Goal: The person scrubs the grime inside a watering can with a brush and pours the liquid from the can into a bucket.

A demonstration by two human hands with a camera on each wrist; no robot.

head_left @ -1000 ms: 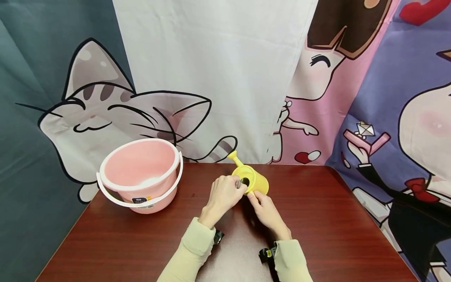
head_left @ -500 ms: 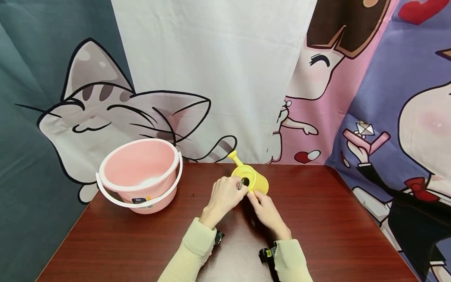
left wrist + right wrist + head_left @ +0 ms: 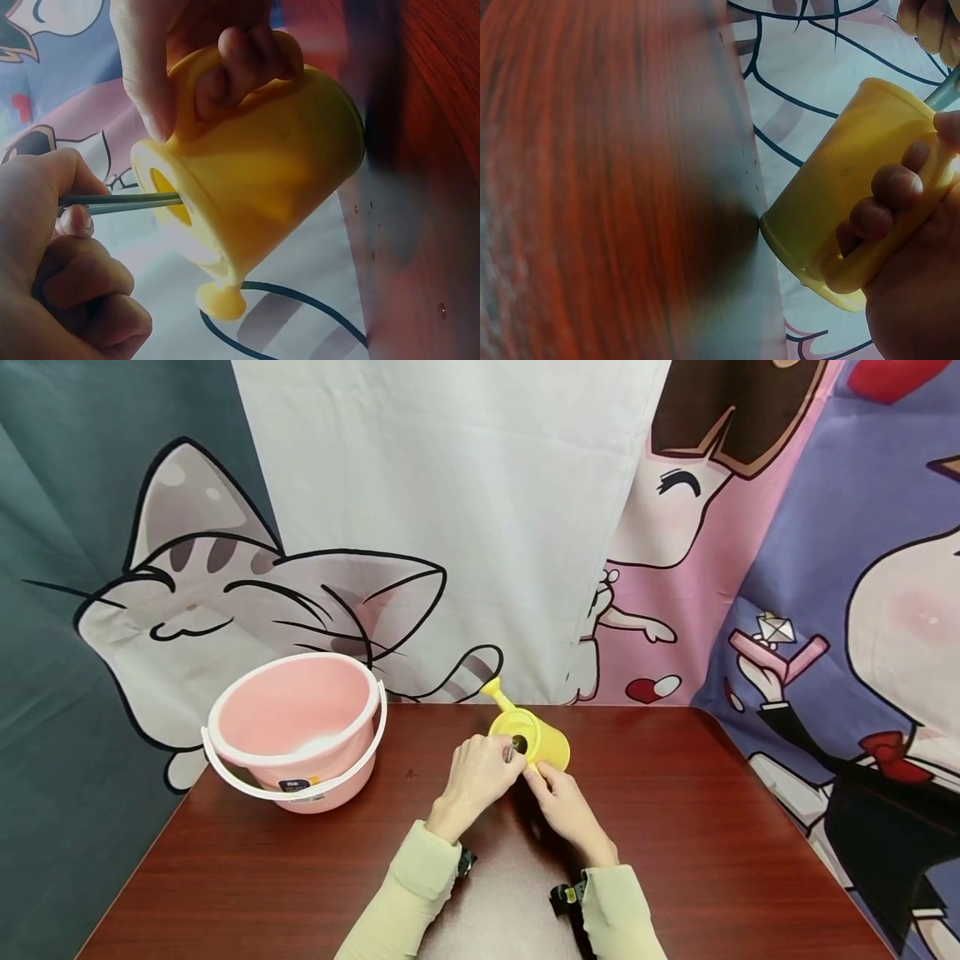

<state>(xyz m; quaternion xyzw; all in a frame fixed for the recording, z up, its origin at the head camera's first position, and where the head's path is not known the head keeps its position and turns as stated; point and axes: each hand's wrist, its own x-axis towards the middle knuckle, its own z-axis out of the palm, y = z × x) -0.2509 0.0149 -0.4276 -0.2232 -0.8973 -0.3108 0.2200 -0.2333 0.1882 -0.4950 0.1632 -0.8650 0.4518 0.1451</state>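
Observation:
A small yellow watering can is tilted over the table, its opening facing my left hand. Its spout with a round yellow rose points away toward the backdrop in the head view. My right hand grips the can by its loop handle, fingers curled through the loop. Between thumb and curled fingers, my left hand pinches a thin grey-green stick-like tool. The tool's far end goes through the can's round opening and is hidden inside, so I cannot tell its kind.
On the left of the brown wooden table stands a pink bucket, its white handle hanging down in front. A few small drops lie on the tabletop. A printed cartoon backdrop hangs behind the table's far edge.
The tool stays in the can's opening, with its visible part and my left hand shifting only very slightly. The whole head view has drifted slightly; the bucket stays put.

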